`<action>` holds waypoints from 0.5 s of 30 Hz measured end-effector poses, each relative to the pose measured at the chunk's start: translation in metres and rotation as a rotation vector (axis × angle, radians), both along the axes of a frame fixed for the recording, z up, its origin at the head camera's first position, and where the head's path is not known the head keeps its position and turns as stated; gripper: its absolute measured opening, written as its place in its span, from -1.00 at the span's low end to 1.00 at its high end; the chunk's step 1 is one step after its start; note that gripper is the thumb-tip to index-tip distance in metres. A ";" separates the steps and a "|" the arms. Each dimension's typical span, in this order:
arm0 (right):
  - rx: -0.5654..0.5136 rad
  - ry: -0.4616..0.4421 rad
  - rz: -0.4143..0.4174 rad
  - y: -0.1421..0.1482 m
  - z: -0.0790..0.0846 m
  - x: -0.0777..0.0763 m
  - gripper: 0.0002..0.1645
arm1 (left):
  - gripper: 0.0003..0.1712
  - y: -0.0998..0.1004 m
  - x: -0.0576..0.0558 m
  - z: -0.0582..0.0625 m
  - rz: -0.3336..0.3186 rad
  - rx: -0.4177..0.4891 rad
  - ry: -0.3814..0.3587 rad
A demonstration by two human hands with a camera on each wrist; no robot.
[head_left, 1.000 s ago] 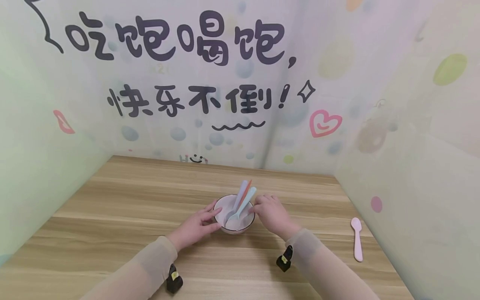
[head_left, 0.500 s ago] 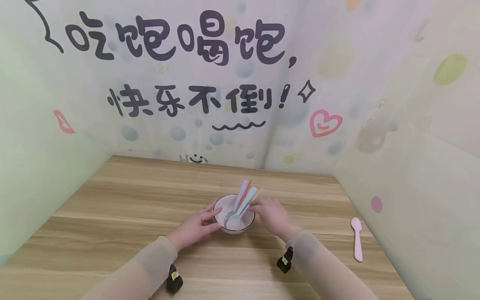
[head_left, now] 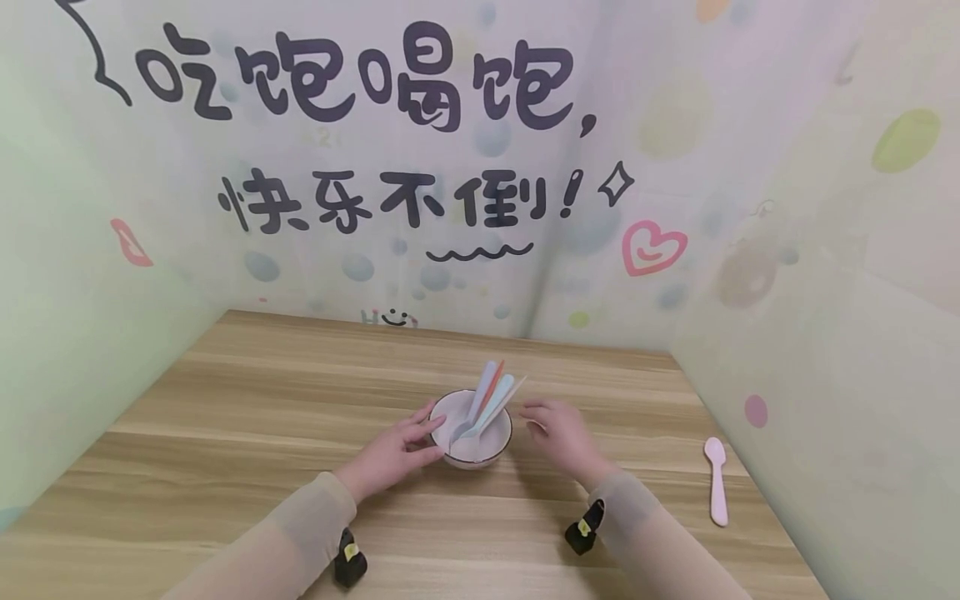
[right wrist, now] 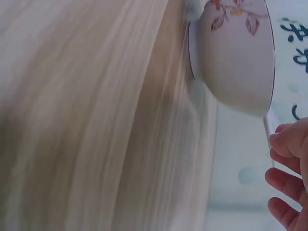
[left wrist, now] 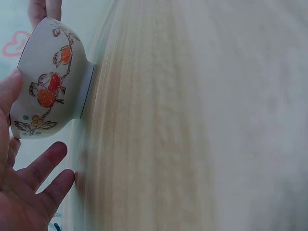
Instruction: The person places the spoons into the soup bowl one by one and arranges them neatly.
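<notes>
A small white bowl (head_left: 480, 447) with a painted fruit pattern (left wrist: 48, 82) stands on the wooden table (head_left: 262, 417). Several pastel spoons (head_left: 486, 398) lean in it, handles pointing up and to the right. My left hand (head_left: 397, 454) lies flat beside the bowl's left side, thumb and forefinger touching its wall, fingers straight. My right hand (head_left: 558, 433) hovers just right of the bowl, fingers relaxed and holding nothing, a small gap from the rim. In the right wrist view the bowl (right wrist: 236, 53) sits above my loosely curled fingertips (right wrist: 288, 183).
A pink spoon (head_left: 716, 482) lies alone on the table near the right wall. Printed walls (head_left: 450, 167) close in the table at the back and on both sides. Bare wood stretches left of the bowl and toward the front edge.
My right hand has let go of a pale spoon, which now leans in the bowl, and has drawn back to the right. The left hand and bowl have stayed put.
</notes>
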State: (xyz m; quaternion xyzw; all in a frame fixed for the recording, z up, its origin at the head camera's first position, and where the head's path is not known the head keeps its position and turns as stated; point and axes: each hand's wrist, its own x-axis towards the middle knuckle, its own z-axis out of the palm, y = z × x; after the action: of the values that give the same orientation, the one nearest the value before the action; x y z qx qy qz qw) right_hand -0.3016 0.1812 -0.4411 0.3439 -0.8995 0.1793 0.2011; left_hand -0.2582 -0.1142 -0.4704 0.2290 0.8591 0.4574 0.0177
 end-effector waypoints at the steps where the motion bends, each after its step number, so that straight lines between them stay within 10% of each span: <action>1: -0.012 -0.014 -0.022 0.003 -0.001 0.000 -0.72 | -0.33 0.000 0.000 0.000 -0.001 0.002 0.001; 15: -0.049 -0.109 -0.192 0.032 -0.009 0.002 -0.73 | -0.34 0.001 0.000 -0.001 0.019 -0.015 0.003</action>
State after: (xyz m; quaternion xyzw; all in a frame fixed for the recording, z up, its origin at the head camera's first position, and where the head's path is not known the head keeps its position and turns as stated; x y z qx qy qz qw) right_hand -0.3000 0.2136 -0.4503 0.2407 -0.9334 0.1993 0.1765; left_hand -0.2580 -0.1137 -0.4713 0.2212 0.8646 0.4509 0.0138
